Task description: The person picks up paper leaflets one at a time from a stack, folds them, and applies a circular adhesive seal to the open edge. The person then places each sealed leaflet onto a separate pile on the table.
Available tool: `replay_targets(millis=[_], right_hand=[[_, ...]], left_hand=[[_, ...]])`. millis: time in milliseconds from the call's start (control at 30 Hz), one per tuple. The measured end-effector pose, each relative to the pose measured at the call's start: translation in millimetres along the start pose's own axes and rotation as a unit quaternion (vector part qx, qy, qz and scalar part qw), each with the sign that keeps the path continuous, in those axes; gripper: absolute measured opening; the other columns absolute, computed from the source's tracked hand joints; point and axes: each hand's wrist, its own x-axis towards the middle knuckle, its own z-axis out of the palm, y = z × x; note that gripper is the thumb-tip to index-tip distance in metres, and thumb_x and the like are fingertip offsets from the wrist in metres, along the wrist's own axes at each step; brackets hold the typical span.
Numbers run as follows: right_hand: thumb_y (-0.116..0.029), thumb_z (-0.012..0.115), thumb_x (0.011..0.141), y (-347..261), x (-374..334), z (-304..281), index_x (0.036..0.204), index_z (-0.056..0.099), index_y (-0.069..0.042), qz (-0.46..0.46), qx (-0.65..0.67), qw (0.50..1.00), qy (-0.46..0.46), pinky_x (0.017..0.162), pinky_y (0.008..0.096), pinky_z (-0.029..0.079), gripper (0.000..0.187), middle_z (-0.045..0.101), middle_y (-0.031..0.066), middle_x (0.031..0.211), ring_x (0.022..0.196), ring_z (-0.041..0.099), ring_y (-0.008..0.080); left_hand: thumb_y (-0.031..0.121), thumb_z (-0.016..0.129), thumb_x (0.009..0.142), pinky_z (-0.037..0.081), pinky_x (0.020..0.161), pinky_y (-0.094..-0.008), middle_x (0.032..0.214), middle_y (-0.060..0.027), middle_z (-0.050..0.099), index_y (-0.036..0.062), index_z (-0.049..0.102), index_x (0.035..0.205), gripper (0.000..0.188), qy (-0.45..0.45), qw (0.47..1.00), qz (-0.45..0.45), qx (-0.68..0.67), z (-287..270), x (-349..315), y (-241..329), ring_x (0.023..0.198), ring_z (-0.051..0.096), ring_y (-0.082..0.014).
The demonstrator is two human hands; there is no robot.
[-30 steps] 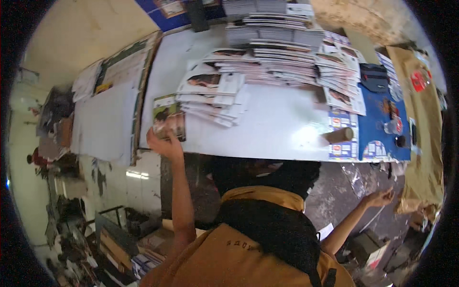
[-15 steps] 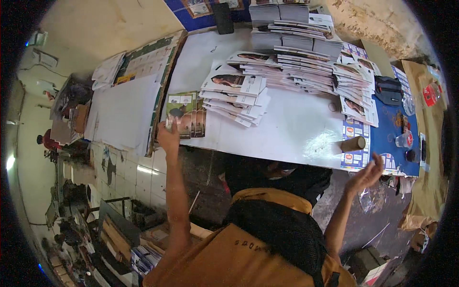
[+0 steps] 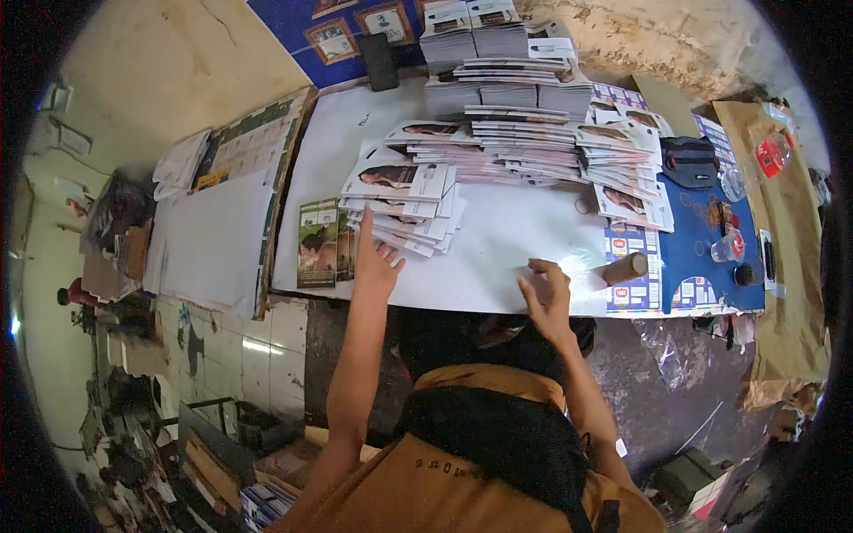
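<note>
My left hand (image 3: 378,265) reaches over the table with its fingers spread. Its index finger lies at the near edge of a fanned pile of white booklets (image 3: 428,184); whether it presses on them I cannot tell. Just left of this hand, a few green-and-brown booklets (image 3: 318,246) lie overlapping, partly covered by the hand and wrist. Over the front edge of the white tabletop (image 3: 498,266) is my right hand (image 3: 548,298), empty, thumb and fingers apart. To its right a short brown cylinder (image 3: 626,268) lies on its side.
Tall booklet stacks (image 3: 506,98) fill the back of the table, and more white booklets (image 3: 631,204) lean at the right. A dark pouch (image 3: 690,163), plastic cups (image 3: 729,247) and a red-labelled bottle (image 3: 774,155) are further right. At left stands another table with white sheets (image 3: 209,235).
My left hand has let go of the green-and-brown booklets and moved right to the white pile. My right hand has come left from beside the cylinder. The whole view has shifted slightly.
</note>
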Motion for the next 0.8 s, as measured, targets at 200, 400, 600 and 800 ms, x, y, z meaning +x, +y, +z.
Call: replay_targets(millis=[200, 400, 600, 800], right_hand=[[-0.017, 0.078, 0.084, 9.5, -8.9, 2.7, 0.114, 0.064, -0.004, -0.037, -0.020, 0.999, 0.020, 0.093, 0.0395, 0.040, 0.036, 0.065, 0.0107, 0.105, 0.099, 0.061, 0.0272], [-0.015, 0.079, 0.082, 12.7, -9.5, 0.2, 0.111, 0.065, -0.004, -0.046, -0.031, 0.997, 0.046, 0.092, 0.0403, 0.041, 0.033, 0.066, 0.0117, 0.103, 0.098, 0.061, 0.0290], [-0.015, 0.079, 0.081, 14.3, -3.9, 8.6, 0.110, 0.066, -0.003, -0.075, -0.038, 0.995, 0.050, 0.092, 0.0407, 0.041, 0.034, 0.065, 0.0124, 0.103, 0.098, 0.060, 0.0301], [-0.010, 0.077, 0.082, 8.4, -12.7, 1.7, 0.107, 0.067, -0.002, -0.039, -0.034, 0.998, 0.038, 0.091, 0.0409, 0.043, 0.028, 0.065, 0.0137, 0.103, 0.099, 0.060, 0.0313]], left_hand=[[0.070, 0.065, 0.084, 0.044, 0.102, -0.0508, 0.144, -0.0085, 0.050, 0.0167, 0.046, 0.144, 0.082, -0.177, 0.983, 0.051, -0.022, 27.8, 8.8, 1.4, 0.128, 0.050, -0.0285], [0.058, 0.070, 0.087, 0.040, 0.106, -0.0485, 0.141, -0.0109, 0.049, 0.0120, 0.045, 0.144, 0.077, -0.083, 0.990, 0.109, 0.026, -6.9, -13.1, -3.6, 0.128, 0.049, -0.0270], [0.055, 0.076, 0.083, 0.042, 0.104, -0.0475, 0.125, -0.0205, 0.056, -0.0005, 0.053, 0.130, 0.076, 0.192, 0.676, 0.534, 0.471, -104.5, 41.0, 45.1, 0.121, 0.052, -0.0354], [0.053, 0.082, 0.075, 0.047, 0.097, -0.0483, 0.120, -0.0228, 0.059, -0.0051, 0.057, 0.124, 0.080, 0.210, 0.637, 0.469, 0.575, -162.2, 44.1, 39.3, 0.114, 0.055, -0.0409]])
